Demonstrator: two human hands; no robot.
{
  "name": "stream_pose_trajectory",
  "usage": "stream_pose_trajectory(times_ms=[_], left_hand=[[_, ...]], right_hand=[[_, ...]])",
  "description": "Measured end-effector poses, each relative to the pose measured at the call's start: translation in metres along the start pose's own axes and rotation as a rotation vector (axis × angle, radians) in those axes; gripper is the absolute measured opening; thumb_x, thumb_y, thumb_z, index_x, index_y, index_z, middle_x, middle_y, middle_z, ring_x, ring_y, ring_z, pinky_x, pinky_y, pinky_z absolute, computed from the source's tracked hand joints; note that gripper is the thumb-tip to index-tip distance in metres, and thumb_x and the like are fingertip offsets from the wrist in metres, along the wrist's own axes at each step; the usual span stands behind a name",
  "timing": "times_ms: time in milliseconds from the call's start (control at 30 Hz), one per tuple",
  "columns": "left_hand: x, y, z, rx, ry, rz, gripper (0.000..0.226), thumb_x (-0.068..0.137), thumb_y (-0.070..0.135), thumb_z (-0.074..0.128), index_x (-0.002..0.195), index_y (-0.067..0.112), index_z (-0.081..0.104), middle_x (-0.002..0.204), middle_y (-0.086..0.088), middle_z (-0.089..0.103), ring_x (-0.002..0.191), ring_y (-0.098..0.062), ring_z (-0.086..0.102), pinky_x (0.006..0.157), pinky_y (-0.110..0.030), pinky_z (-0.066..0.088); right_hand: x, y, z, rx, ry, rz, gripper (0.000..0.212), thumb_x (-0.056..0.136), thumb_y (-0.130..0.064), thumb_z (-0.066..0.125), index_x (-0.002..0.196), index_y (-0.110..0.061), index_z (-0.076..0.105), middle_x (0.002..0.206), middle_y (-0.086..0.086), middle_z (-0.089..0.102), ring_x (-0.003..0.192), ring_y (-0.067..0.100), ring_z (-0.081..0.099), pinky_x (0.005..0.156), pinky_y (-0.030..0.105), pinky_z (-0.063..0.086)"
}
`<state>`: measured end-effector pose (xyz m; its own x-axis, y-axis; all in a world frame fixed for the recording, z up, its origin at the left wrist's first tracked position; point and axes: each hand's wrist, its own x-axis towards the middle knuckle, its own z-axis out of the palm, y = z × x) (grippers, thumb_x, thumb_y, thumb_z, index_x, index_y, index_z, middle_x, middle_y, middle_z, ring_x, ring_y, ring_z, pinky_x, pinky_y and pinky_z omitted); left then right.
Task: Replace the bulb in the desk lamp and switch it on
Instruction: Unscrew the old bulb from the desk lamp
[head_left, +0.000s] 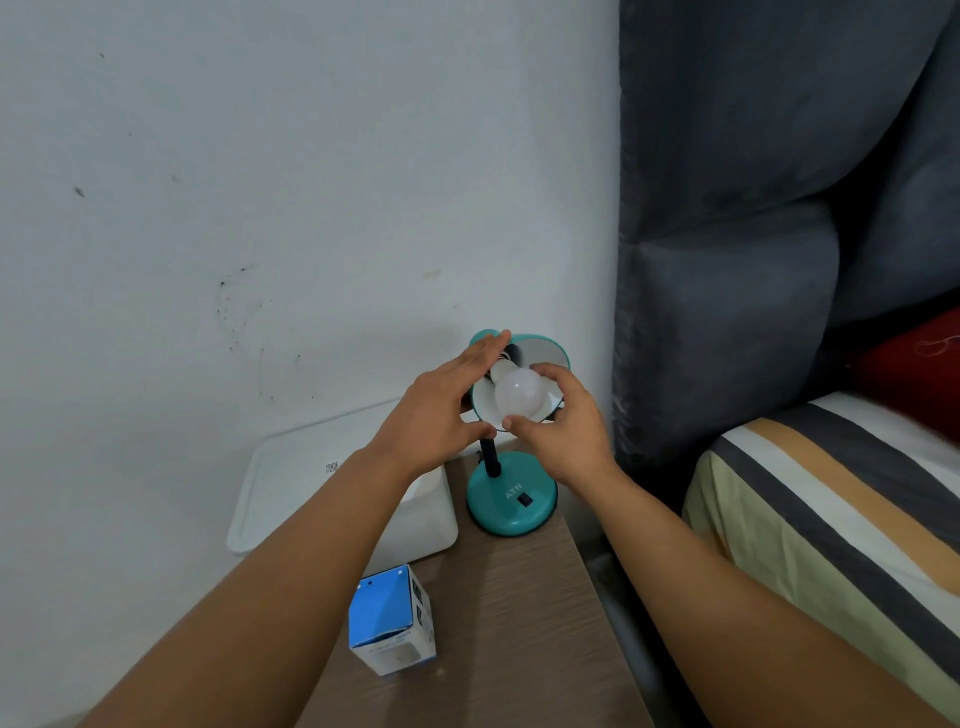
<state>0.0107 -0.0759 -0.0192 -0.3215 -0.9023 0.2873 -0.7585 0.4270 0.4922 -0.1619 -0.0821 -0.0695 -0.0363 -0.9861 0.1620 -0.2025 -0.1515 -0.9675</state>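
A teal desk lamp stands on a wooden bedside table, its round base carrying a black rocker switch. The shade is tilted toward me, white inside. A white frosted bulb sits in the shade's socket. My left hand cups the shade's left rim, fingers stretched over its top. My right hand grips the bulb, thumb below it and fingertips on its upper right. The lamp is unlit.
A blue and white bulb box stands upright near the table's front left. A white plastic lidded bin sits left of the table against the wall. A grey padded headboard and striped bedding are at the right.
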Motion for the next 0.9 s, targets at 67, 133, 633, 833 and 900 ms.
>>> stream_pose_trajectory(times_ms=[67,133,633,833,900], left_hand=[[-0.0010,-0.0009,-0.0004,-0.007,0.000,-0.001,0.110,0.076,0.006,0.085,0.155,0.049,0.023,0.160,0.015,0.037,0.136,-0.007,0.050,0.107,-0.031,0.050],[-0.0016,-0.0012,-0.0005,-0.009,0.005,0.003,0.109,0.076,0.006,0.085,0.155,0.049,0.023,0.161,0.013,0.036,0.138,-0.008,0.049,0.107,-0.031,0.050],[-0.0009,0.0000,0.0002,-0.034,0.006,-0.004,0.110,0.076,0.005,0.085,0.152,0.055,0.022,0.161,0.013,0.038,0.134,-0.011,0.053,0.105,-0.035,0.053],[-0.0007,0.0004,0.0011,-0.032,0.005,0.008,0.109,0.076,0.005,0.085,0.155,0.050,0.024,0.161,0.013,0.038,0.133,-0.011,0.054,0.104,-0.034,0.053],[-0.0010,0.0004,0.0010,-0.037,0.004,0.005,0.109,0.076,0.005,0.085,0.155,0.049,0.025,0.161,0.012,0.037,0.134,-0.011,0.054,0.105,-0.035,0.053]], right_hand=[[-0.0012,0.0020,0.0018,0.015,-0.013,-0.023,0.064,0.071,-0.014,0.081,0.123,-0.037,0.050,0.111,-0.023,0.053,0.110,0.017,0.056,0.092,0.042,0.054],[-0.0025,0.0042,0.0038,0.030,-0.019,-0.001,0.071,0.070,-0.021,0.083,0.129,-0.036,0.046,0.117,-0.016,0.053,0.112,0.019,0.056,0.092,0.042,0.054],[-0.0005,0.0074,0.0051,0.076,-0.001,0.039,0.080,0.067,-0.038,0.085,0.135,-0.036,0.044,0.130,-0.008,0.052,0.116,0.019,0.055,0.094,0.042,0.053],[-0.0002,0.0006,0.0028,0.014,0.023,0.071,0.060,0.072,-0.051,0.080,0.122,-0.026,0.059,0.114,-0.006,0.063,0.104,0.017,0.061,0.085,0.033,0.054],[0.0000,0.0004,0.0023,0.055,0.023,0.068,0.060,0.071,-0.038,0.084,0.123,-0.031,0.056,0.117,-0.008,0.059,0.107,0.017,0.059,0.088,0.036,0.054]])
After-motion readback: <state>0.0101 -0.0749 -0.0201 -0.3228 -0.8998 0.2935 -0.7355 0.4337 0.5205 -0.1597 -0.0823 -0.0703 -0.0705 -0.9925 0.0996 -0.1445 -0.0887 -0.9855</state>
